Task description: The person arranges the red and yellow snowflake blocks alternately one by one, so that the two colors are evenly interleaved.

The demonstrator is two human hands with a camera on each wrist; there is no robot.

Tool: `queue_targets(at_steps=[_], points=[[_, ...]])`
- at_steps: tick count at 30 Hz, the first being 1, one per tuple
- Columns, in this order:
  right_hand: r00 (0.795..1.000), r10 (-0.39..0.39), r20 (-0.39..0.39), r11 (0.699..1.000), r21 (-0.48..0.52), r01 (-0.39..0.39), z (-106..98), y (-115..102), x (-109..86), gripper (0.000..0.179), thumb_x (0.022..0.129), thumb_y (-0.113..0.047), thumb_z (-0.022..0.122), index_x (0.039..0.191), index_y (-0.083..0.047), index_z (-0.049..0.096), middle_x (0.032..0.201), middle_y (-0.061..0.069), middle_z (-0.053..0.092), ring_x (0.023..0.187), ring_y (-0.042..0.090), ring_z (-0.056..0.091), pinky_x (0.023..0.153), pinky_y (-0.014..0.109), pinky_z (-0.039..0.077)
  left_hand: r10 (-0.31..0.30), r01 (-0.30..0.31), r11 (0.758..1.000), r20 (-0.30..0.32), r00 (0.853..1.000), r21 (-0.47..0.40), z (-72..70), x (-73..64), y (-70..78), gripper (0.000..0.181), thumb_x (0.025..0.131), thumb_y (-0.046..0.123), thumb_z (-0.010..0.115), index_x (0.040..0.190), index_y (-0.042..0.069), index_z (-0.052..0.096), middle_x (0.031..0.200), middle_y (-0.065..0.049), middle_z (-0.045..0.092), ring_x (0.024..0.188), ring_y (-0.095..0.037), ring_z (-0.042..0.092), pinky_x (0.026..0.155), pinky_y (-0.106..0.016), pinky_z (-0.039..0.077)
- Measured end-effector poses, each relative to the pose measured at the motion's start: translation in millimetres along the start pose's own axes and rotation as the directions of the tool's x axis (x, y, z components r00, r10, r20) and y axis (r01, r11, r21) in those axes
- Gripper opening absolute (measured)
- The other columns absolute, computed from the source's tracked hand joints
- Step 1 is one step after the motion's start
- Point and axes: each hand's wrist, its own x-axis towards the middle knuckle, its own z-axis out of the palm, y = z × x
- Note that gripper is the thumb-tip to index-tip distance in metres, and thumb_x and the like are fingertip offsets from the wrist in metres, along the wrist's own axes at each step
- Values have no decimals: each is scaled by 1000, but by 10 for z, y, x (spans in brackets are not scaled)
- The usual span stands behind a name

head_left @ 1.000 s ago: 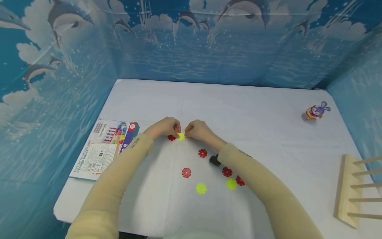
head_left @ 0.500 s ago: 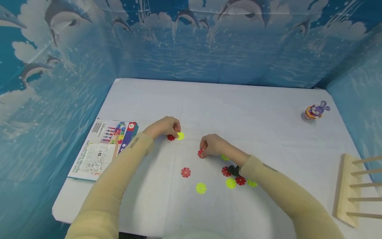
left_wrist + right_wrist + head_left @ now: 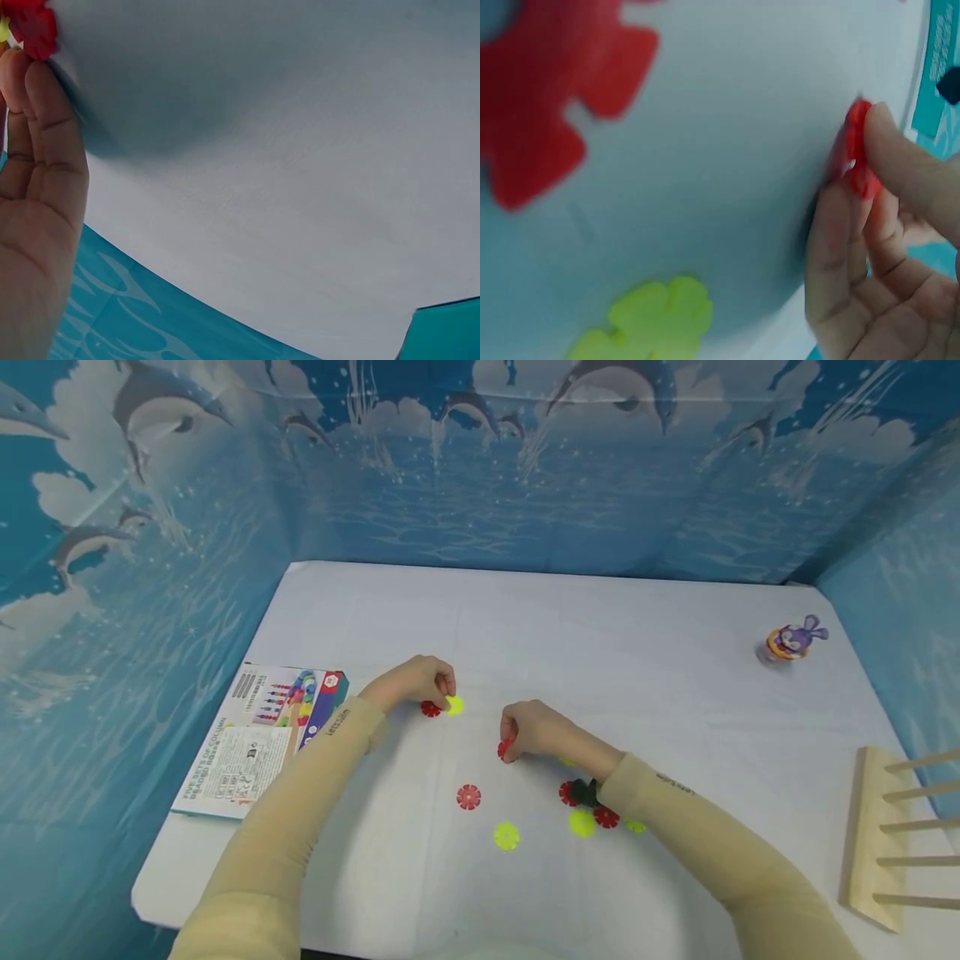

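Observation:
At the middle of the table, my left hand (image 3: 416, 679) pinches a yellow notched disc (image 3: 455, 705). A red notched disc (image 3: 431, 709) lies against it under the fingers, and red petals (image 3: 34, 31) show past the fingertips in the left wrist view. To the right and a little nearer, my right hand (image 3: 536, 728) pinches another red notched disc (image 3: 861, 148) between thumb and fingers, its edge tilted up from the white cloth. My fingers cover part of each held disc.
Loose red (image 3: 468, 797) and yellow discs (image 3: 506, 836) lie in front of the hands, with several more under the right wrist. A printed box (image 3: 240, 752) lies at left. A purple-eared toy (image 3: 795, 639) and a wooden peg rack (image 3: 881, 839) stand at right.
My right hand has left the spot beside the left hand, moved right and toward me, and taken hold of a red disc. The left hand stays in place with the yellow disc.

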Motion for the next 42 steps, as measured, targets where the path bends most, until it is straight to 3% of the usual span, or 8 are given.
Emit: queue_targets(at_steps=[6, 14, 25, 42], points=[[1000, 20, 13, 993, 120, -21, -116, 46, 119, 14, 82, -17, 79, 88, -11, 68, 77, 2, 63, 70, 14, 53, 66, 26, 42, -13, 13, 1000, 3, 1000, 13, 4, -11, 22, 15, 82, 10, 78, 90, 10, 66, 84, -3, 60, 72, -14, 54, 69, -24, 45], [997, 49, -66, 969, 245, -32, -211, -15, 398, 16, 85, -18, 76, 95, -8, 68, 81, 3, 67, 74, 14, 57, 70, 26, 45, -13, 13, 1000, -7, 1000, 22, 10, 3, 26, 15, 82, 10, 78, 91, 10, 66, 84, -2, 60, 73, -13, 54, 70, -24, 45], [990, 63, -123, 969, 244, -32, -215, -145, 606, 15, 86, -17, 76, 95, -6, 70, 85, 5, 68, 75, 14, 58, 67, 24, 45, -19, 19, 999, 5, 1000, 33, -1, -23, 56, 15, 84, 9, 77, 93, 9, 65, 84, -3, 58, 73, -14, 53, 72, -25, 45], [976, 70, -206, 995, 85, -54, -109, -209, 648, 14, 85, -19, 77, 88, -7, 70, 82, 4, 67, 70, 13, 52, 60, 21, 40, -27, 26, 999, 16, 1000, 38, 4, -23, 76, 14, 84, 11, 75, 93, 9, 64, 82, -2, 58, 70, -13, 52, 70, -25, 44]])
